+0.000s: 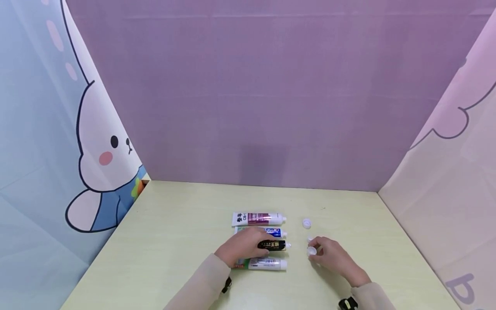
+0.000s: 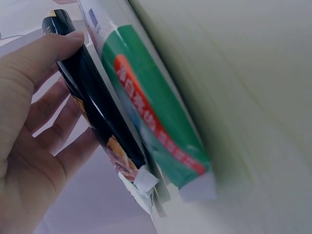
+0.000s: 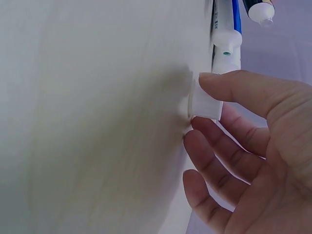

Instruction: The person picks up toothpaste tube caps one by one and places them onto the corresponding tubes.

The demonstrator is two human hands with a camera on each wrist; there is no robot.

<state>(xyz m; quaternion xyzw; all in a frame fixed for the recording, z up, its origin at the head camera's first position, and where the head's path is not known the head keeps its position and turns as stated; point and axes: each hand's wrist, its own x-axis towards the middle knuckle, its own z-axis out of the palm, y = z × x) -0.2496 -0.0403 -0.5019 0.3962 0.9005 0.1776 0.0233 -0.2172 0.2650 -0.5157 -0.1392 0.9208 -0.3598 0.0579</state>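
My left hand (image 1: 248,245) grips a black toothpaste tube (image 1: 273,245), thumb on one side and fingers on the other. The tube's white uncapped neck points right in the head view. Right beside it lies a white and green toothpaste tube (image 2: 146,102) with a red label band. My right hand (image 1: 334,257) pinches a white cap (image 3: 206,102) between thumb and fingers, close to the tabletop. Another small white cap (image 1: 309,239) shows just past its fingertips, partly hidden.
Beyond the left hand lie a blue toothpaste tube (image 1: 274,232), partly covered by that hand, and a white and maroon toothpaste tube (image 1: 258,218). A loose white cap (image 1: 306,223) lies to their right on the pale table (image 1: 178,224). A purple cloth wall (image 1: 248,94) stands behind.
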